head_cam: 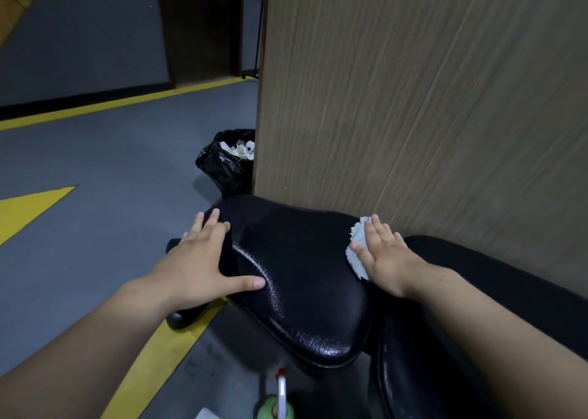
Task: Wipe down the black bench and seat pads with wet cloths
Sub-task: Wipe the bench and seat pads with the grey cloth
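Observation:
A glossy black seat pad (pixel 292 275) fills the middle of the view, its surface shiny. My left hand (pixel 203 259) lies flat on the pad's left edge, fingers spread, with the thumb on top of the pad. My right hand (pixel 385 256) presses a pale blue-white cloth (pixel 358 250) flat against the pad's right side, close to the wall. To the right and below lies the long black bench pad (pixel 477 339), partly hidden under my right forearm.
A wood-grain panel (pixel 413 100) stands right behind the pad. A black bin bag with white scraps (pixel 229 161) sits on the grey floor at the panel's left corner. Yellow floor stripes (pixel 28 208) run left. A green spray bottle (pixel 276 406) stands at the bottom edge.

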Tool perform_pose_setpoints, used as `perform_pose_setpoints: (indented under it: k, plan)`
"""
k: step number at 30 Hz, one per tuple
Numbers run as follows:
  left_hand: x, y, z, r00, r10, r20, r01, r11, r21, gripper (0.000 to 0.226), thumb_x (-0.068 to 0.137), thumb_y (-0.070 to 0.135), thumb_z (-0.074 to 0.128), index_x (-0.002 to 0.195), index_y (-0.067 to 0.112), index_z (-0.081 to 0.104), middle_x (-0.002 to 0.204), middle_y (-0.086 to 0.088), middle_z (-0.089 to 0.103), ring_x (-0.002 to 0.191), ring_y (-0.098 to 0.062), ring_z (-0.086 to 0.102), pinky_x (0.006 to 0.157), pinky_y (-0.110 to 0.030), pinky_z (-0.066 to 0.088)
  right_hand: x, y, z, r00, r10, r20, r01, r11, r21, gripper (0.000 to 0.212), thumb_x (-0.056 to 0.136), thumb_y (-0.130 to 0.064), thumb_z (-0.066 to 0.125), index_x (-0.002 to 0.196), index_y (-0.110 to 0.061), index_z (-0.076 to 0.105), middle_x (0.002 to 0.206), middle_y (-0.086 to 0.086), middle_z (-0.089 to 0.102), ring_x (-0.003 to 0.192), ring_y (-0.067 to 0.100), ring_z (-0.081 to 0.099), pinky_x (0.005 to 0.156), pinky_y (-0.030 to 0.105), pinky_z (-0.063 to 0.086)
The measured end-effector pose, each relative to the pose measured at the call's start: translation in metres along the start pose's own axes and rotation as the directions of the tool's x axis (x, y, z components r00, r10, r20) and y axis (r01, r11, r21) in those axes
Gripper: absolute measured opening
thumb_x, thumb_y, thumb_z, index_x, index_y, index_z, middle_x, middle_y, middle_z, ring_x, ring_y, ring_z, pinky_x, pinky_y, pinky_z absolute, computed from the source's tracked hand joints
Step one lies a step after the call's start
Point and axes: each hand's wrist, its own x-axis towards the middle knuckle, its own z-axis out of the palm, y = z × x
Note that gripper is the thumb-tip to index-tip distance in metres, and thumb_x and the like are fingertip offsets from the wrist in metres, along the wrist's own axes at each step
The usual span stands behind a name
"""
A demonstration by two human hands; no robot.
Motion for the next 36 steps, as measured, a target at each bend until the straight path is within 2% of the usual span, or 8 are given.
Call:
perform_pose_setpoints:
  k: [4,7,9,12,16,19,26,36]
  plan:
    - [0.001,0.002,0.0,1.0,-0.002,0.0,0.002,1.0,0.0,0.148,0.042,0.104,0.043,0.157,0.017,0.011,0.166,0.003,-0.013,0.151,-0.016,-0.018,0.124,-0.047,0.012,-0.03,-0.017,0.008,0.995,-0.096,-0.036,0.097,0.995,-0.001,0.08,0.095,-0.06,0.003,0.154,-0.008,-0.011,0.161,0.007,-0.022,0.147,0.019,-0.023,0.12,0.032,-0.012]
    - [0.002,0.003,0.0,1.0,-0.01,0.003,0.01,1.0,0.005,0.147,0.042,0.103,0.045,0.157,0.017,0.011,0.166,0.004,-0.013,0.15,-0.015,-0.018,0.123,-0.047,0.014,-0.071,-0.047,0.017,0.909,-0.337,-0.247,0.288,0.934,-0.213,0.082,0.099,-0.054,0.0,0.15,0.006,0.019,0.161,0.02,0.011,0.149,0.024,0.001,0.12,0.029,-0.001]
    - [0.002,0.004,-0.001,1.0,-0.01,0.003,0.01,1.0,0.008,0.146,0.044,0.101,0.048,0.157,0.017,0.012,0.166,0.003,-0.012,0.151,-0.016,-0.017,0.123,-0.047,0.016,-0.083,-0.058,0.022,0.886,-0.406,-0.224,0.364,0.908,-0.205,0.072,0.103,-0.051,0.009,0.154,0.0,0.003,0.162,0.014,-0.009,0.149,0.019,-0.016,0.12,0.03,-0.006]
    - [0.001,0.005,-0.003,1.0,-0.012,0.005,0.012,1.0,0.008,0.146,0.043,0.101,0.049,0.157,0.017,0.013,0.166,0.004,-0.011,0.151,-0.016,-0.016,0.122,-0.047,0.018,-0.086,-0.055,0.014,0.938,-0.342,-0.058,0.34,0.94,-0.038,0.075,0.101,-0.057,0.017,0.152,-0.017,-0.02,0.155,-0.005,-0.034,0.141,0.005,-0.034,0.115,0.02,-0.018]
    - [0.0,0.006,-0.004,1.0,-0.014,0.009,0.014,1.0,0.009,0.148,0.041,0.103,0.046,0.157,0.017,0.014,0.166,0.005,-0.012,0.151,-0.016,-0.016,0.122,-0.047,0.018,-0.093,-0.049,0.004,0.934,-0.327,-0.143,0.347,0.927,0.145,0.053,0.104,-0.046,0.026,0.152,-0.025,0.024,0.161,-0.016,0.015,0.148,0.003,0.012,0.119,0.017,0.013]
    - [0.0,0.006,-0.004,1.0,-0.014,0.001,0.014,1.0,0.015,0.149,0.039,0.105,0.044,0.156,0.017,0.015,0.166,0.006,-0.012,0.151,-0.015,-0.016,0.122,-0.047,0.021,-0.099,-0.051,0.013,0.925,-0.378,-0.037,0.38,0.922,0.079,0.059,0.106,-0.04,0.022,0.158,-0.021,0.004,0.161,-0.016,-0.013,0.145,-0.005,-0.017,0.112,0.008,-0.009]
    - [0.0,0.005,-0.004,1.0,-0.003,-0.008,0.003,1.0,0.025,0.146,0.043,0.104,0.045,0.156,0.018,0.015,0.165,0.007,-0.013,0.15,-0.013,-0.018,0.122,-0.047,0.02,-0.03,-0.016,0.009,0.957,-0.286,-0.052,0.284,0.958,-0.048,0.074,0.094,-0.058,0.004,0.156,-0.019,-0.006,0.163,-0.008,-0.015,0.146,0.001,-0.018,0.118,0.02,-0.011]
    - [0.0,0.004,-0.004,1.0,-0.019,0.01,0.019,1.0,0.004,0.144,0.043,0.102,0.046,0.157,0.02,0.012,0.163,0.01,-0.02,0.147,-0.011,-0.025,0.123,-0.044,0.016,0.042,-0.02,-0.017,0.982,-0.178,0.057,0.176,0.984,0.04,0.058,0.105,-0.048,0.018,0.157,-0.03,0.0,0.165,-0.005,-0.011,0.15,0.012,-0.011,0.122,0.036,-0.002]
